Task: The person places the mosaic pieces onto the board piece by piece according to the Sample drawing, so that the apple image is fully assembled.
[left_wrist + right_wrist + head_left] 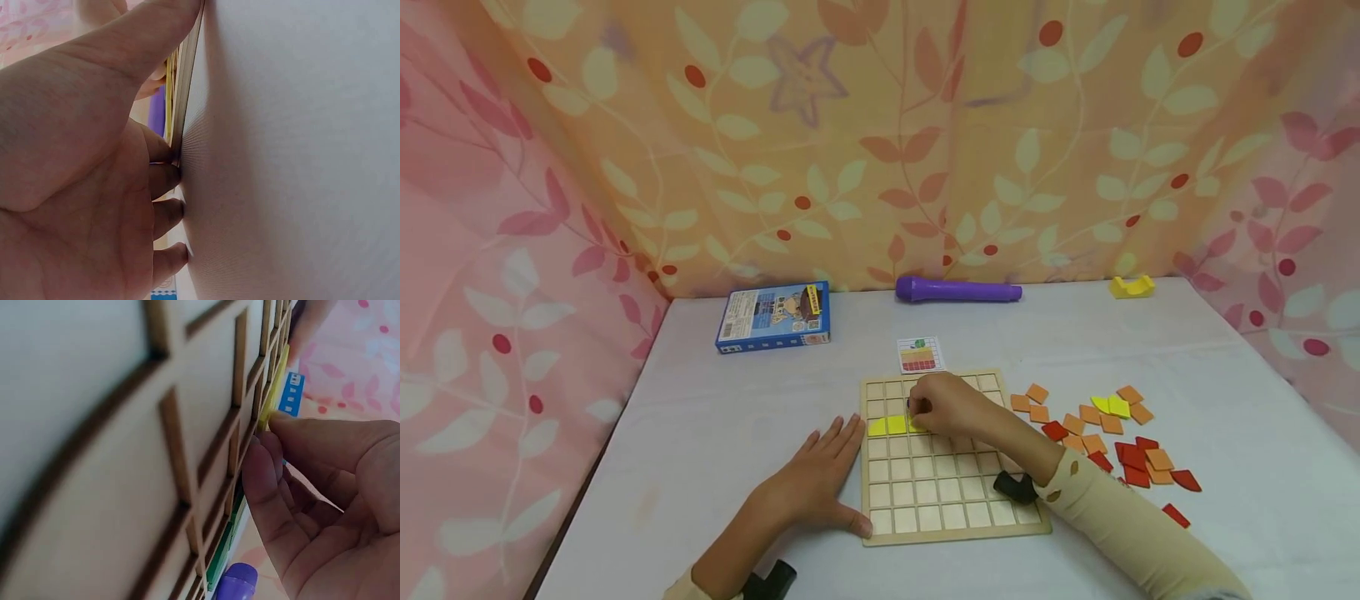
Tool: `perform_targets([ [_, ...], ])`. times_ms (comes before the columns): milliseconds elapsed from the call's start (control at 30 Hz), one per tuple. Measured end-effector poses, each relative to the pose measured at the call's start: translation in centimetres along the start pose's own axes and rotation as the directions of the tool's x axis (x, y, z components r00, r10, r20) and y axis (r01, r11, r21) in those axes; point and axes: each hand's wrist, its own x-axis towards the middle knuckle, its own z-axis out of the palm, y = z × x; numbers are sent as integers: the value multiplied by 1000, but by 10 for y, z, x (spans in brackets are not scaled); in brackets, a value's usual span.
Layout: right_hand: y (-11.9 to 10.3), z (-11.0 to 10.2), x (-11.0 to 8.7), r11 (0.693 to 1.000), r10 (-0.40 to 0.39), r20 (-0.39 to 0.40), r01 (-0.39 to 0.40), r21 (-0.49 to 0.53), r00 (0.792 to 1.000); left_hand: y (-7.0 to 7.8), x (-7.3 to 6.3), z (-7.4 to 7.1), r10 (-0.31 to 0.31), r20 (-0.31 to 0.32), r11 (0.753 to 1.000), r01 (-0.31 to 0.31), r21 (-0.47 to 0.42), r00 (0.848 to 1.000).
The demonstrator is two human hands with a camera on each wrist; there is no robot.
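A wooden grid board (925,493) lies on the white table. Two yellow tiles (896,425) fill cells at its left side, in one row. Beside them my right hand (951,406) pinches another yellow tile (267,414) between thumb and fingertips, down at the grid. Green tiles (219,556) show on the board in the right wrist view; the hand covers that part in the head view. My left hand (816,475) rests on the table with fingers extended along the board's left edge, its thumb against the lower left corner.
Loose orange tiles (1111,424), red tiles (1135,476) and yellow tiles (1118,407) lie scattered right of the board. Behind it are a picture card (920,358), a blue box (775,317), a purple microphone-shaped object (958,290) and a yellow holder (1132,287). Patterned curtains surround the table.
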Motion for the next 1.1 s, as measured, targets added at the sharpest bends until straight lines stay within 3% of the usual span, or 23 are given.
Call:
perform_targets([
  [200,-2,0,-5,998,-43,19,44,-41,999,-1,0,1,0,1,1000,0,6,1000],
  [333,0,-1,-13,998,-54,-5,54,-16,999,0,0,0,0,4,1000,0,-2,1000],
  [533,14,-13,-40,995,24,-36,-21,96,999,1,0,0,-9,4,1000,9,-5,1000],
  [733,40,-55,-76,983,172,-65,-167,73,983,1,-1,0,-15,4,1000,15,-2,1000],
  [867,59,-90,-102,940,335,-85,-339,-33,938,0,0,1,-17,3,1000,17,-5,1000],
  [1000,79,-113,-125,843,523,-58,-526,-115,850,0,0,2,-17,-1,1000,17,-4,1000],
  [1100,93,-120,-138,779,619,-1,-614,-127,786,0,0,1,-15,-2,1000,15,-1,1000],
])
